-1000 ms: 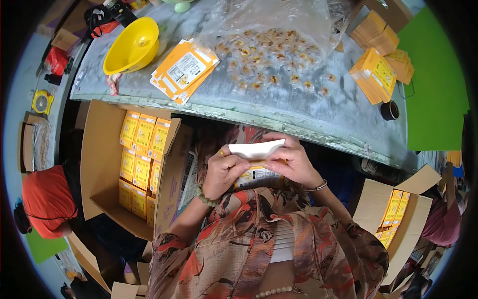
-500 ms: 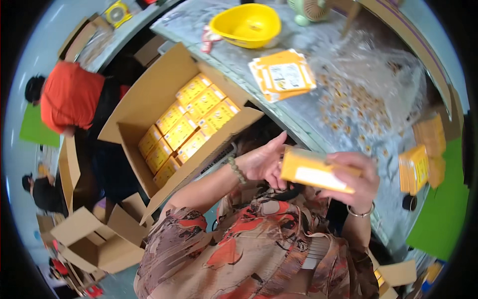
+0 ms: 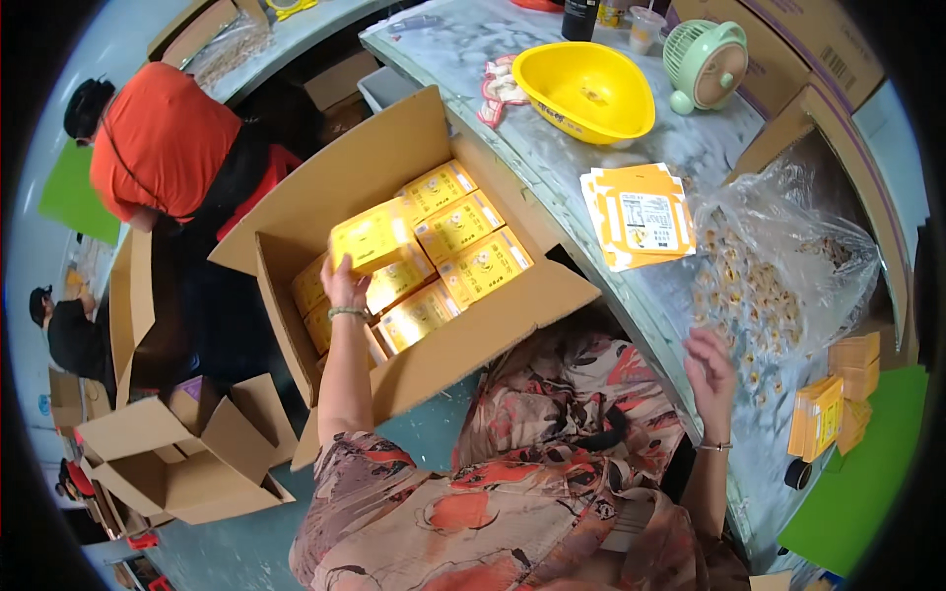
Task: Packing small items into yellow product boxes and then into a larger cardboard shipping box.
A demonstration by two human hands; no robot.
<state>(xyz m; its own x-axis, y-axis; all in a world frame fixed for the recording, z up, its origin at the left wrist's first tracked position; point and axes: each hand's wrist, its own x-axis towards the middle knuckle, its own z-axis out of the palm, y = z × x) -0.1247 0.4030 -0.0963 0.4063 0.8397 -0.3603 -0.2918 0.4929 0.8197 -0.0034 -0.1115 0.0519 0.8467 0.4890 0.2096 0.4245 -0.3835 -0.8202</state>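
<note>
My left hand (image 3: 346, 288) reaches into a large open cardboard carton (image 3: 305, 187) and grips a small yellow box (image 3: 371, 237) by its near edge. That box sits above the others, overlapping several packed yellow boxes (image 3: 458, 226) in rows. Over the edge of the table, my right hand (image 3: 709, 368) holds nothing, its fingers apart and slightly bent. It is nearest to a spread of small wrapped pieces (image 3: 749, 295) lying beside a clear plastic bag (image 3: 823, 236). A stack of flat yellow-and-white box blanks (image 3: 642, 219) rests on the table.
A yellow basin (image 3: 581, 94), a glove (image 3: 501, 91) and a green fan (image 3: 705, 64) stand toward the table's far side. Folded yellow cartons (image 3: 816, 419) lie at the right. An empty open carton (image 3: 187, 463) is on the floor; a person in orange (image 3: 172, 138) works at left.
The yellow box that was between both hands is now in my left hand over the carton. My right hand has let go of it and stays by the table. The view has shifted.
</note>
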